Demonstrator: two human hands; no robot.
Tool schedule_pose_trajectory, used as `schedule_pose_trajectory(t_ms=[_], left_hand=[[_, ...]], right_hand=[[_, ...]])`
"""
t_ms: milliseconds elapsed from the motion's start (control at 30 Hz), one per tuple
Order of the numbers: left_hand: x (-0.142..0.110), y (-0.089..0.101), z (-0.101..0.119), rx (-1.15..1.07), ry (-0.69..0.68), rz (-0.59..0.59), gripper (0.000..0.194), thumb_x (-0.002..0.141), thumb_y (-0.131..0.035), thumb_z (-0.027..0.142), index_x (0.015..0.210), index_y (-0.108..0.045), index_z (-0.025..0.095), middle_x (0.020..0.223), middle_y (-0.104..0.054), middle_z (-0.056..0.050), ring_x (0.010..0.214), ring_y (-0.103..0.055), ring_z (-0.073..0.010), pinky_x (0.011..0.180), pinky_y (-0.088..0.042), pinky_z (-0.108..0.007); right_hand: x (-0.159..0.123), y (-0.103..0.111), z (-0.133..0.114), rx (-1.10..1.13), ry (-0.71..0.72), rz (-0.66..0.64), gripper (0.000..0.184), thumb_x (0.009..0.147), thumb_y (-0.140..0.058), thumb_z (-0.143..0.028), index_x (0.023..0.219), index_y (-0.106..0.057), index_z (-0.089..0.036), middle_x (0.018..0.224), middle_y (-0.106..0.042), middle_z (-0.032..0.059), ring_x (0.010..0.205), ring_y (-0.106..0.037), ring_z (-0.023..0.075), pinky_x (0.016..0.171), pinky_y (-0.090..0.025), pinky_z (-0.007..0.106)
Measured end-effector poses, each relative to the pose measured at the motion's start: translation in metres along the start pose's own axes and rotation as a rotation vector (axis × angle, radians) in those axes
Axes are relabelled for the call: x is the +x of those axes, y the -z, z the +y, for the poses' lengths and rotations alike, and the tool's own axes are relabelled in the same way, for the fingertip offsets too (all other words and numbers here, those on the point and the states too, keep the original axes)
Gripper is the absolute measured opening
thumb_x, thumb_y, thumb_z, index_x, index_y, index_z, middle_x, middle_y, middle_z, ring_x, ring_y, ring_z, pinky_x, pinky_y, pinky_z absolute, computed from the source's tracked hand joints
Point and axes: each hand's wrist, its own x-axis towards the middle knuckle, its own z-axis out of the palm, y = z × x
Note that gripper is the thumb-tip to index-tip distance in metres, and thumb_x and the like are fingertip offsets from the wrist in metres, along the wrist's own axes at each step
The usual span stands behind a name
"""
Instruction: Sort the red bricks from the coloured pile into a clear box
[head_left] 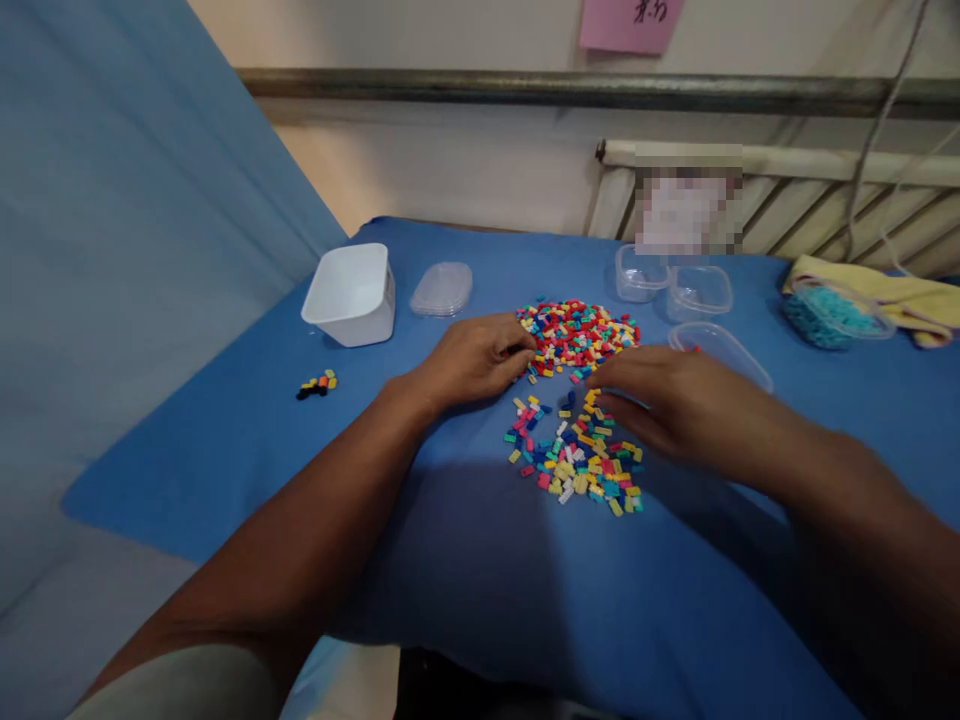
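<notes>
small plastic bricks in red, yellow, blue, white and green lie in a dense heap [576, 332] on a blue cloth [480, 560], with a looser scatter [581, 465] at the heap's six o'clock. as i watch through the head camera, my left hand [480, 355] rests at the heap's nine o'clock edge, fingers curled inward and thumb near them; whether they pinch a brick, i cannot tell. my right hand [664, 395] reaches in from four o'clock, fingers extended and pressed together, thumb beneath, tips at the near edge of the heap; i cannot tell if anything is between them.

reading from the heap, a white tub [352, 290] stands empty at nine o'clock, with stacked clear lids [442, 290] between it and the heap. a small dark-and-yellow cluster [317, 385] sits toward eight o'clock. two clear containers [641, 275] stand near one o'clock, a clear lid [724, 352] lies at three, and farther out that way a container of teal pieces [832, 312] sits beside a yellow cloth [919, 300].
</notes>
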Motion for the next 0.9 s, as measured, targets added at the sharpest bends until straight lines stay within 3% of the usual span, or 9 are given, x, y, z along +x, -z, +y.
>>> schedule_pose_trajectory(t_ms=[100, 200, 400, 500, 600, 767, 900], left_hand=[[0.0, -0.002, 0.006, 0.114, -0.058, -0.045, 0.026, 0.109, -0.055, 0.027, 0.111, -0.079, 0.019, 0.106, -0.076, -0.007, 0.095, -0.07, -0.0198, 0.078, -0.048, -0.032], [0.0, -0.005, 0.015, 0.264, -0.027, -0.136, 0.03, 0.111, -0.052, 0.031, 0.109, -0.08, 0.02, 0.108, -0.075, -0.008, 0.098, -0.071, -0.0227, 0.074, -0.046, -0.034], [0.003, -0.002, 0.026, 0.341, 0.032, -0.273, 0.033, 0.111, -0.049, 0.032, 0.101, -0.077, 0.018, 0.109, -0.074, -0.009, 0.099, -0.07, -0.0244, 0.076, -0.047, -0.037], [0.003, -0.001, 0.029, 0.329, 0.074, -0.277, 0.03, 0.111, -0.051, 0.035, 0.111, -0.077, 0.02, 0.116, -0.074, -0.008, 0.103, -0.07, -0.0248, 0.075, -0.047, -0.037], [0.004, -0.002, 0.034, 0.371, 0.103, -0.31, 0.029, 0.109, -0.055, 0.037, 0.122, -0.075, 0.02, 0.119, -0.073, -0.01, 0.106, -0.07, -0.0276, 0.075, -0.047, -0.038], [0.005, -0.001, 0.041, 0.379, 0.137, -0.388, 0.027, 0.109, -0.05, 0.031, 0.113, -0.073, 0.019, 0.119, -0.072, -0.011, 0.104, -0.07, -0.0277, 0.076, -0.049, -0.039], [0.005, 0.003, 0.044, 0.321, 0.165, -0.434, 0.025, 0.106, -0.051, 0.028, 0.116, -0.073, 0.02, 0.122, -0.073, -0.009, 0.107, -0.071, -0.0274, 0.08, -0.05, -0.038]], right_hand=[[0.016, -0.037, 0.011, -0.01, -0.004, -0.068, 0.02, 0.108, -0.053, -0.015, 0.099, -0.071, -0.018, 0.096, -0.074, 0.0107, 0.092, -0.07, 0.0233, 0.086, -0.055, 0.036], [0.009, -0.053, 0.009, 0.043, 0.028, -0.072, 0.02, 0.107, -0.054, -0.011, 0.099, -0.071, -0.019, 0.093, -0.074, 0.0086, 0.092, -0.07, 0.0228, 0.087, -0.056, 0.037], [-0.035, -0.05, -0.009, 0.163, 0.028, 0.155, 0.019, 0.109, -0.059, -0.013, 0.124, -0.069, -0.02, 0.115, -0.078, 0.0104, 0.102, -0.072, 0.0241, 0.089, -0.061, 0.04], [-0.052, -0.059, -0.007, 0.186, 0.007, 0.275, 0.027, 0.109, -0.062, -0.012, 0.135, -0.065, -0.02, 0.122, -0.077, 0.0105, 0.107, -0.072, 0.0233, 0.092, -0.061, 0.04], [-0.058, -0.069, 0.001, 0.232, -0.03, 0.318, 0.029, 0.108, -0.065, -0.012, 0.136, -0.067, -0.021, 0.12, -0.078, 0.0087, 0.106, -0.072, 0.0219, 0.091, -0.061, 0.039], [-0.058, -0.07, 0.008, 0.323, -0.121, 0.414, 0.024, 0.108, -0.067, -0.015, 0.129, -0.072, -0.024, 0.114, -0.079, 0.0064, 0.101, -0.075, 0.0205, 0.088, -0.061, 0.037], [-0.06, -0.068, 0.008, 0.341, -0.159, 0.44, 0.026, 0.107, -0.068, -0.015, 0.13, -0.072, -0.026, 0.116, -0.08, 0.0057, 0.104, -0.076, 0.0209, 0.091, -0.062, 0.037]])
